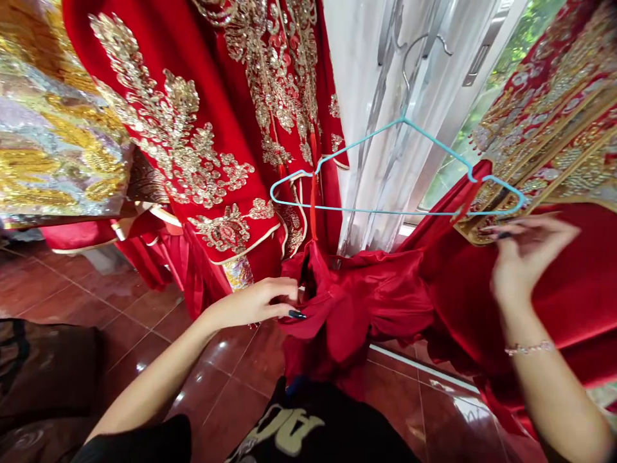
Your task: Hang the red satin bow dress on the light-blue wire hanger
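Observation:
My left hand (pixel 258 302) is closed on a fold of plain red satin cloth (pixel 366 302) that bunches low in the middle. My right hand (pixel 523 254) is raised at the right, motion-blurred, with fingers spread near the right end of a light blue wire hanger (pixel 395 164). The hanger hangs in front of a white curtain (pixel 380 96), and the red cloth drapes over its right end. A bracelet sits on my right wrist.
A red robe with gold embroidery (pixel 207 128) hangs at the left, a gold sequined garment (pixel 53 141) beside it. Another red and gold embroidered piece (pixel 554 116) hangs at the upper right by a window. Glossy red-brown floor tiles (pixel 159 321) lie below.

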Available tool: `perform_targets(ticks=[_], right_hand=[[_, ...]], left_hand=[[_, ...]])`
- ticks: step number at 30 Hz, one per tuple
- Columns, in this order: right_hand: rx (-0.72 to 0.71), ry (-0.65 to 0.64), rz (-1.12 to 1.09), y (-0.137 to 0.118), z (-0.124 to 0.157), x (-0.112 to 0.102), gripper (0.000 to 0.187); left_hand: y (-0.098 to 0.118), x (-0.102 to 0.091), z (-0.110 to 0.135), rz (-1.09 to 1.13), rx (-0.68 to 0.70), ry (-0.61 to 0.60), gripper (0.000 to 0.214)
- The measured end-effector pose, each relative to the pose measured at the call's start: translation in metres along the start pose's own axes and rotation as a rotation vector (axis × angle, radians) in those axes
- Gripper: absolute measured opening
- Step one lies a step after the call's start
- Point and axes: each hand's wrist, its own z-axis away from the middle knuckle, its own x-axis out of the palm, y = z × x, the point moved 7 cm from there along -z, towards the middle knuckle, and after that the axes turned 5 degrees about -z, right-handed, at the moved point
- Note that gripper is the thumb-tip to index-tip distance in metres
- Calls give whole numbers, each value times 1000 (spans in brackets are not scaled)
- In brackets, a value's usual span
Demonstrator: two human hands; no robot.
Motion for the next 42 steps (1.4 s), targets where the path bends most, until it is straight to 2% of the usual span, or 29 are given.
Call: perform_targets(ticks=[1, 3, 7, 9, 11, 13, 16, 18, 23, 25, 27, 29, 31, 33, 37, 39, 42], right_hand=[[32, -173, -4, 1, 13, 9, 28], [53, -418, 2, 1, 40, 18, 18], [32, -986, 97, 5, 94, 31, 29], [45, -1194, 175, 14, 117, 32, 36], [63, -1280, 242, 23, 129, 29, 36], [70, -1289, 291, 30, 131, 25, 34], [90, -1238, 312, 32, 116, 16, 28], [102, -1223, 264, 27, 102, 12, 25], [47, -1260, 149, -2, 78, 13, 15], [-3, -1188, 234, -9, 70, 16, 11], [-32, -1014, 342, -14, 61, 15, 11], [-8, -808, 345, -19, 56, 13, 12], [109, -643, 200, -19, 59, 12, 12], [258, -449, 2, -17, 68, 12, 12], [448, 16, -286, -9, 88, 8, 17], [564, 108, -413, -3, 95, 14, 22], [669, 146, -572, 0, 93, 19, 35]], left_hand=[[-1, -3, 3, -6, 5, 3, 34], [0, -14, 6, -25, -2, 54, 35], [0, -46, 12, -197, -70, 305, 24], [-2, -54, 16, -310, -85, 399, 14], [-5, -54, 17, -387, -89, 385, 20], [-10, -53, 18, -440, -99, 353, 31], [-16, -62, 25, -443, -144, 474, 38], [-21, -67, 30, -406, -185, 539, 43], [-30, -71, 32, -372, -254, 569, 45], [-34, -78, 35, -366, -294, 637, 37], [-39, -87, 38, -307, -319, 745, 27], [-47, -92, 39, -190, -314, 798, 20], [-60, -91, 40, -64, -340, 791, 16], [-79, -87, 44, 87, -427, 797, 18], [-107, -60, 53, 510, -569, 827, 28], [-108, -50, 53, 636, -569, 853, 28], [-105, -45, 54, 727, -579, 959, 28]])
